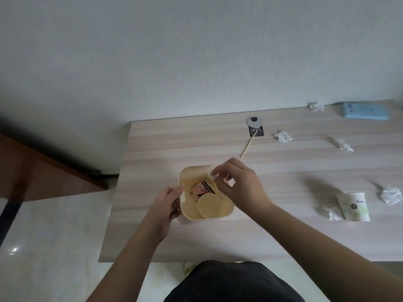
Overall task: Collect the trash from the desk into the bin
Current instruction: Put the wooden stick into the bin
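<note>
From the head camera, a small cream-yellow bin (206, 212) stands on the pale wood-grain desk (283, 236), near its left front corner. The left hand (168, 205) grips the bin's left wall, thumb hooked over the rim and fingers curled against the outside. The right hand (237, 184) hovers over the bin's far right rim, thumb and forefinger pinched together on something small and pale; it is too blurred to tell what. The other fingers are loosely curled.

The bin is squarish with rounded corners and a glossy inner wall. Inside lie a pink wrapper (201, 188) with dark stripes, tilted against the far side, and a round cream disc (209, 205) leaning over it toward the near wall.

Trash lies on the desk to the right, well apart from both hands. A thin wooden stick (248, 147) runs diagonally, its far end over a black tag (256, 131) printed "100%", which lies just beside a round metal grommet (254, 121). Crumpled white tissues lie scattered: one by the back edge (316, 106), one right of the tag (283, 136), one farther right (343, 144), one at the far right (391, 194). A paper cup (354, 207) with a green flower print lies on its side, another tissue (330, 212) touching its left. A light blue packet (365, 111) rests by the wall
</note>
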`<state>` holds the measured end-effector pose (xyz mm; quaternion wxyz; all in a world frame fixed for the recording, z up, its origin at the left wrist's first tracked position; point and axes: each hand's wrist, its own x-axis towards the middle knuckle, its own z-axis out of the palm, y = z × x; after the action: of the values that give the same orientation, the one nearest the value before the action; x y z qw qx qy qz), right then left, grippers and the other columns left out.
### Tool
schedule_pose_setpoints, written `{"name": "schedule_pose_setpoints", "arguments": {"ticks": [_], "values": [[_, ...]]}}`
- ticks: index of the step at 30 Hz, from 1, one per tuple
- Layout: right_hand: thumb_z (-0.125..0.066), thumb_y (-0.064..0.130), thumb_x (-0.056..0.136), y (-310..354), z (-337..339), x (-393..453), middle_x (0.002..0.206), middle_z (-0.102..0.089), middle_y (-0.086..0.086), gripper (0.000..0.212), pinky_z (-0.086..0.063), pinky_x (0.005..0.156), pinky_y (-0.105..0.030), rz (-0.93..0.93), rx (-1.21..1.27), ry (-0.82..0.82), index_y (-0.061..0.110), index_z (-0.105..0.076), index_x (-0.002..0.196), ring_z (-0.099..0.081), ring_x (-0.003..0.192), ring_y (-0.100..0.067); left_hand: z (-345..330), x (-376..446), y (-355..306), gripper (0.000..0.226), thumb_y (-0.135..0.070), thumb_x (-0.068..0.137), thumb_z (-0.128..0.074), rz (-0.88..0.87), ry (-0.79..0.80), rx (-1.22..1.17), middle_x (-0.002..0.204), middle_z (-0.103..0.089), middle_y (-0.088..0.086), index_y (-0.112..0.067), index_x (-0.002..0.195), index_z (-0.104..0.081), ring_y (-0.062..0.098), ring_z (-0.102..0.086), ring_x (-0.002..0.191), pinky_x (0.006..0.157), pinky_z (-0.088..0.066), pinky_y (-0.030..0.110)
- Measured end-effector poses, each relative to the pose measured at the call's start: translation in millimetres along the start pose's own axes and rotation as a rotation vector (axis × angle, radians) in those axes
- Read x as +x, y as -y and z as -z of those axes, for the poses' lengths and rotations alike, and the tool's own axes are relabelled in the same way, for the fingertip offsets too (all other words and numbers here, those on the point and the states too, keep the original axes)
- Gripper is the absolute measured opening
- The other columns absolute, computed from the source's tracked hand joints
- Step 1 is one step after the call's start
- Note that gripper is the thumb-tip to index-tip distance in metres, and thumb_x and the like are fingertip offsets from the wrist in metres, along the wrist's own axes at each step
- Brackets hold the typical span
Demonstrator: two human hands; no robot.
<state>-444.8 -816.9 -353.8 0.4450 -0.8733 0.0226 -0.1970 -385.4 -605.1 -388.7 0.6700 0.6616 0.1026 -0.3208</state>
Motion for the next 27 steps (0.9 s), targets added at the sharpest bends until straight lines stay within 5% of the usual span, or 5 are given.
{"name": "schedule_pose_setpoints", "arguments": {"ticks": [3, 6, 14, 22, 27], "values": [[-0.069, 0.011, 0.08, 15.8, -1.7, -3.1, 0.082, -0.063, -0.001, 0.007, -0.046, 0.063, -0.023, 0.032, -0.101, 0.159, 0.015, -0.072, 0.086, -0.059, 0.072, -0.013, -14.2, -0.3, -3.0, 0.031, -0.038, 0.085, -0.065, -0.04, 0.047, 0.006, 0.051, -0.043, -0.009, -0.014, 0.081, -0.046, 0.008, -0.041, 0.045, 0.058, -0.034, 0.032], [-0.063, 0.009, 0.082, 17.5, -5.7, -5.7, 0.083, -0.066, -0.005, 0.011, -0.046, 0.058, -0.031, 0.073, -0.268, 0.236, 0.013, -0.073, 0.086, -0.063, 0.073, -0.024, -27.4, -5.7, -6.7, 0.035, -0.042, 0.079, -0.065, -0.087, 0.071, 0.019, 0.049, -0.043, -0.011, -0.013, 0.082, -0.046, 0.006, -0.04, 0.043, 0.049, -0.035, 0.024], [-0.051, 0.028, 0.093, 12.9, -16.8, -4.8, 0.109, -0.067, -0.004, 0.023, -0.046, 0.084, -0.035, 0.091, -0.457, 0.589, 0.02, -0.066, 0.109, -0.056, 0.109, -0.021, -33.9, -13.2, -5.6, 0.046, -0.051, 0.072, -0.07, -0.144, 0.112, 0.038, 0.056, -0.046, -0.005, -0.01, 0.085, -0.053, 0.012, -0.044, 0.052, 0.059, -0.04, 0.033], [-0.05, 0.033, 0.095, 20.7, 0.1, 5.0, 0.107, -0.068, 0.006, 0.023, -0.049, 0.076, -0.037, 0.021, -0.4, 0.369, 0.024, -0.067, 0.108, -0.06, 0.098, -0.017, -12.4, 4.0, -11.9, 0.049, -0.053, 0.069, -0.071, -0.112, 0.129, 0.013, 0.056, -0.044, -0.006, -0.011, 0.085, -0.05, 0.013, -0.043, 0.052, 0.057, -0.039, 0.031], [-0.06, 0.026, 0.091, 25.6, 12.0, 7.2, 0.093, -0.069, 0.004, 0.013, -0.044, 0.067, -0.026, -0.022, -0.354, 0.174, 0.021, -0.07, 0.097, -0.061, 0.084, -0.017, 1.5, 17.8, -15.9, 0.044, -0.049, 0.07, -0.071, -0.096, 0.158, 0.009, 0.053, -0.047, -0.008, -0.013, 0.082, -0.05, 0.011, -0.047, 0.05, 0.054, -0.041, 0.027]]}}
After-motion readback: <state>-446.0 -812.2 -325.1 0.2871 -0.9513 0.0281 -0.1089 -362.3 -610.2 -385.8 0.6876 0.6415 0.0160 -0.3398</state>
